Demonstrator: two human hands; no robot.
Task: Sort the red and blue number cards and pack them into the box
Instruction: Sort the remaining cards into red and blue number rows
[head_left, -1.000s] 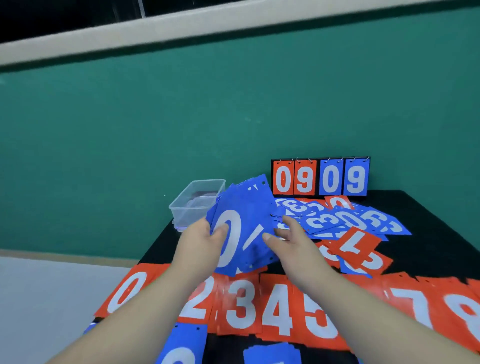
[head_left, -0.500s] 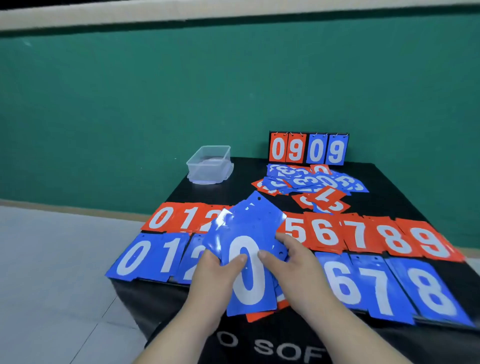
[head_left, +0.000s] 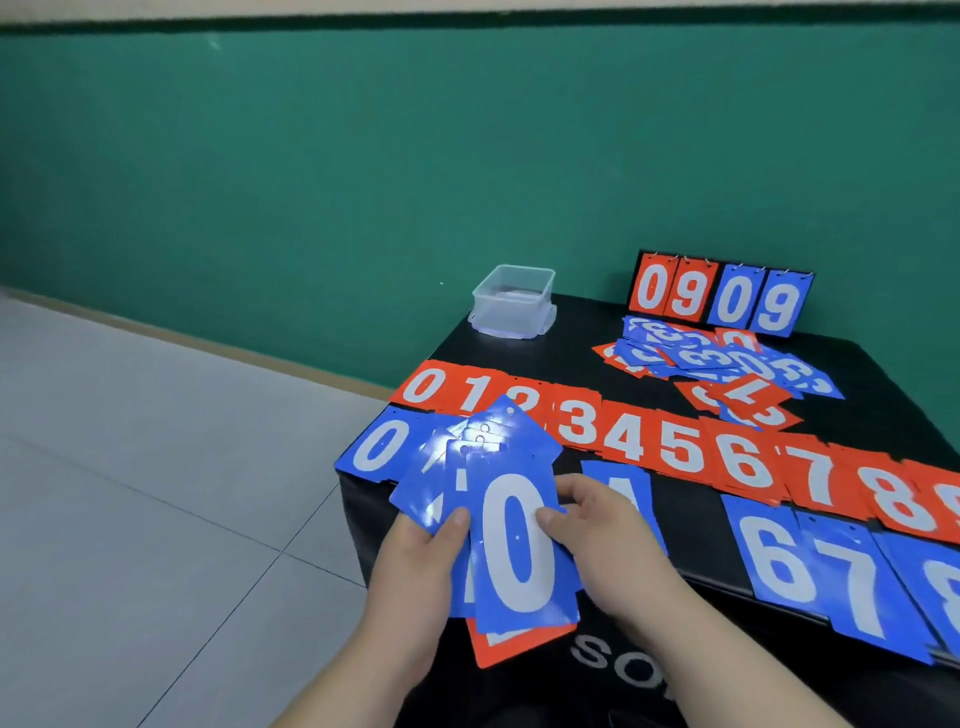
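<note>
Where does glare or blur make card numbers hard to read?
Head view: glare streaks whiten the left side of the fanned blue cards in the left hand, though the front 0 reads clearly; the loose pile by the scoreboard looks soft; the red row is sharp.

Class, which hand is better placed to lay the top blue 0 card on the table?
Probably the right hand: its thumb sits on that card, while the left hand grips the whole fan.
</note>
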